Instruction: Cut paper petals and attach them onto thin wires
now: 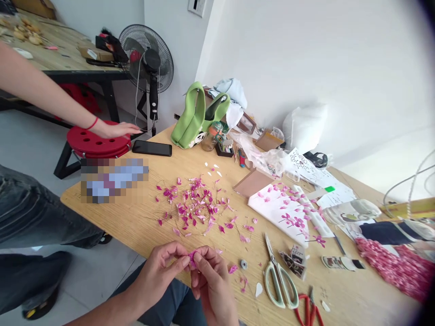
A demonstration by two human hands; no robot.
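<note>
Both my hands meet at the near edge of the wooden table, pinching one small magenta petal piece (193,260) between thumbs and fingertips. My left hand (163,267) grips its left side, and my right hand (212,276) closes on it from the right; the fingers cover most of it. Beyond them lies a loose heap of pink and magenta petals (200,203) with thin stems. Close to my right hand are a small silvery spool (244,264), a white petal shape (258,289) and scissors (279,276) with pale green handles.
Red-handled pliers (309,310) lie at the near right. A white sheet (265,203) with pink flowers and a green bag (190,122) stand farther back. At left, another person's arm (68,99) reaches above a red stool (98,140), near a black phone (152,148).
</note>
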